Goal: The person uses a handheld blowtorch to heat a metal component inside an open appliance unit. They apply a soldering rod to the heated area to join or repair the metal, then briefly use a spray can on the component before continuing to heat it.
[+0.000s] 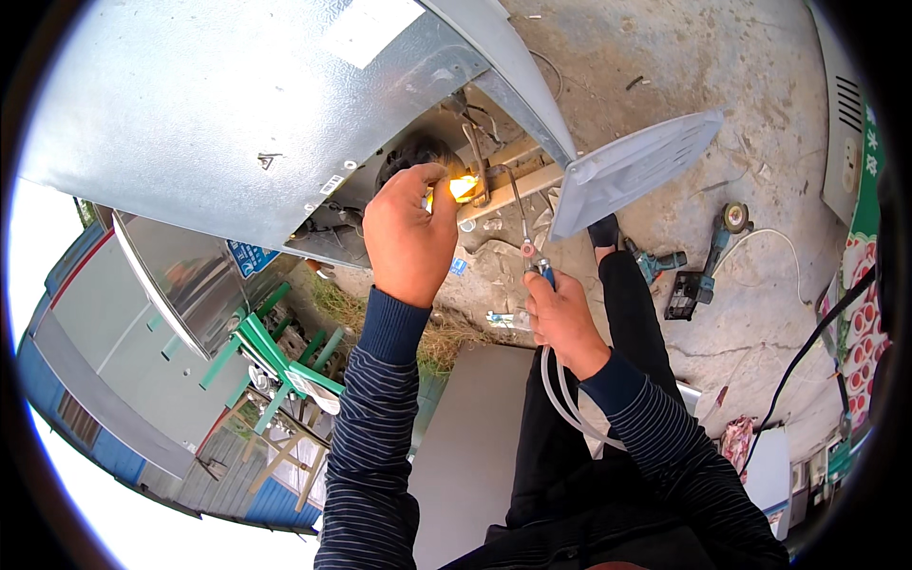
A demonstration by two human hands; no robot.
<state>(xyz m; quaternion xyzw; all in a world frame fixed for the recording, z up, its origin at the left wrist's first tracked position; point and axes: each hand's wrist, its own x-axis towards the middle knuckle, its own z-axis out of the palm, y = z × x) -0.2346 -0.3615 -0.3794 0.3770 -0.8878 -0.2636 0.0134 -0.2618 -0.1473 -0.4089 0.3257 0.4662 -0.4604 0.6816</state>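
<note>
My right hand [567, 321] is closed around the handle of a gas torch [527, 249], which has blue and red valve knobs. Its thin bent tube reaches up into the open base of a large metal-sided appliance [209, 104]. A bright orange flame or glow [461, 187] burns there beside a bent copper pipe [478, 157]. My left hand [408, 233] is closed in a pinch just left of the glow, and whatever its fingers hold is hidden. Behind that hand shows part of a dark rounded compressor [413, 157].
Pale hoses [556, 394] run from the torch past my right forearm. A grey plastic panel [636, 171] juts out from the appliance. On the concrete floor lie a cordless drill [655, 261] and an angle grinder [714, 256]. Green plastic furniture [271, 351] stands at left.
</note>
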